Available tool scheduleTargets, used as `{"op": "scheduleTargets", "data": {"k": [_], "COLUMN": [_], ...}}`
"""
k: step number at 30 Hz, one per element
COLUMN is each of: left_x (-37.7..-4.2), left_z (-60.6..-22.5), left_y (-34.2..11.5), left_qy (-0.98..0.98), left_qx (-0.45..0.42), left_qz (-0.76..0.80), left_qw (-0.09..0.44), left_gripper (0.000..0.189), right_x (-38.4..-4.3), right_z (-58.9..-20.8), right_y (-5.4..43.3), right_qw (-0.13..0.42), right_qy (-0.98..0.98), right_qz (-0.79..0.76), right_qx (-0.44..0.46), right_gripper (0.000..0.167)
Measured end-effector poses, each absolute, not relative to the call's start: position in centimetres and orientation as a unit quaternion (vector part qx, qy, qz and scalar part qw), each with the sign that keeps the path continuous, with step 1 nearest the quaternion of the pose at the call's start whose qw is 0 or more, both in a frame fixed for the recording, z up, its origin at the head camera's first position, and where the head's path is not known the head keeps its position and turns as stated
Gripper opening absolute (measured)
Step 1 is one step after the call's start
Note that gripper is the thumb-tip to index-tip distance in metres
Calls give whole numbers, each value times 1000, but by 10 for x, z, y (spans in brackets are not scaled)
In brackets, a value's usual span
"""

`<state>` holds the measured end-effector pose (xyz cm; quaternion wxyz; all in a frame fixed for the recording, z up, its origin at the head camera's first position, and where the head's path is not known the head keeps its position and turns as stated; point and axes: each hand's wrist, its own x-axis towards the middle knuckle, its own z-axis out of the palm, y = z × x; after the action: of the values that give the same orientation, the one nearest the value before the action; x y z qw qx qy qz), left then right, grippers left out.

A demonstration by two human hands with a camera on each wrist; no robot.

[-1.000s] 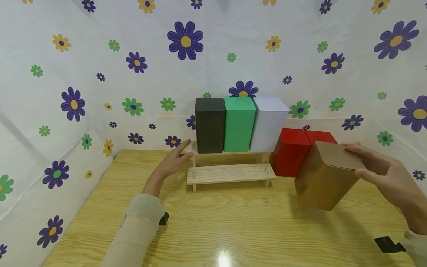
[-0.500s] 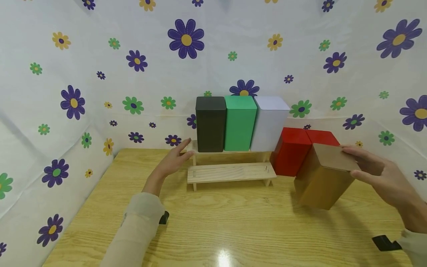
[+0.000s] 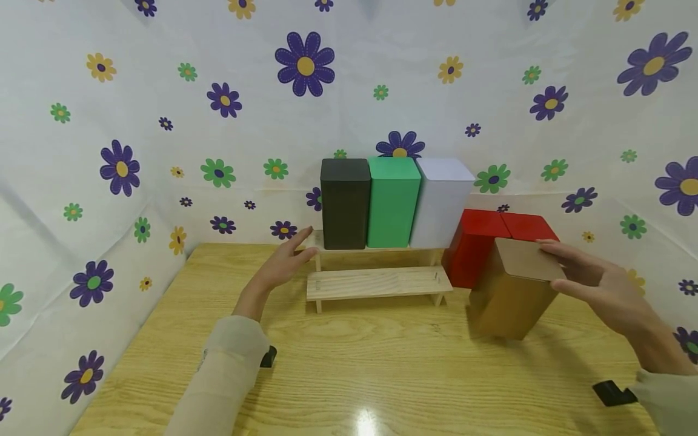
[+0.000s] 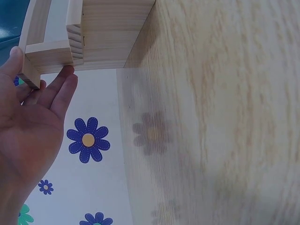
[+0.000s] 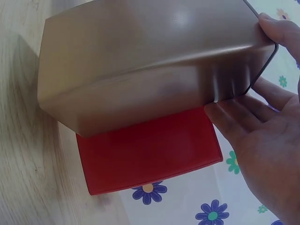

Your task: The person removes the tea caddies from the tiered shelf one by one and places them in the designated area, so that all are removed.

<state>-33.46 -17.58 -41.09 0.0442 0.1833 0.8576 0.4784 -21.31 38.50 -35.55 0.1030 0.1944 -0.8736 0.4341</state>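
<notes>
My right hand (image 3: 611, 290) grips a tall gold-brown box (image 3: 512, 303) by its top end, thumb on one side and fingers on the other. The box tilts in front of two red boxes (image 3: 482, 248); its far side is hidden. In the right wrist view, a red box (image 5: 150, 154) shows behind it. My left hand (image 3: 280, 266) holds the left end of a two-step wooden rack (image 3: 376, 283), and in the left wrist view thumb and fingers lie on either side of the wood. On the upper step a black box (image 3: 345, 206), green box (image 3: 392, 203) and white box (image 3: 440, 203) stand side by side.
A wood-grain table (image 3: 349, 363) lies under everything. White cloth (image 3: 245, 121) printed with flowers hangs at the back and sides. The rack's lower step holds nothing. Black straps (image 3: 613, 393) show at both wrists.
The gold-brown box has moved left in my right hand, nearer the rack and the red boxes. My left hand and the boxes on the rack have stayed in place.
</notes>
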Motion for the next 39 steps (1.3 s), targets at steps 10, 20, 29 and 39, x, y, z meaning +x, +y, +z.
{"op": "scheduleTargets", "data": {"k": [10,20,29,39], "left_x": [-335,-333,-333,-335], "left_z": [-412,-411,-412,-411], "left_y": [-176,-176,-175,-176], "left_qy": [858,859,856,857], "left_qx": [182,180,182,183], "left_qz": [479,477,481,479], "left_qw": [44,45,43,48], "left_gripper": [70,70,70,69], "right_x": [-218,-228,-228,-232], "right_z": [-358,-367,-367,-368], "right_y": [376,364,359,353], "right_qw": [85,62,79,98], "right_qy": [-857,-854,-872,-879], "right_qz": [459,459,421,416], "right_qx": [219,238,236,213], "right_gripper": [60,60,59,56]}}
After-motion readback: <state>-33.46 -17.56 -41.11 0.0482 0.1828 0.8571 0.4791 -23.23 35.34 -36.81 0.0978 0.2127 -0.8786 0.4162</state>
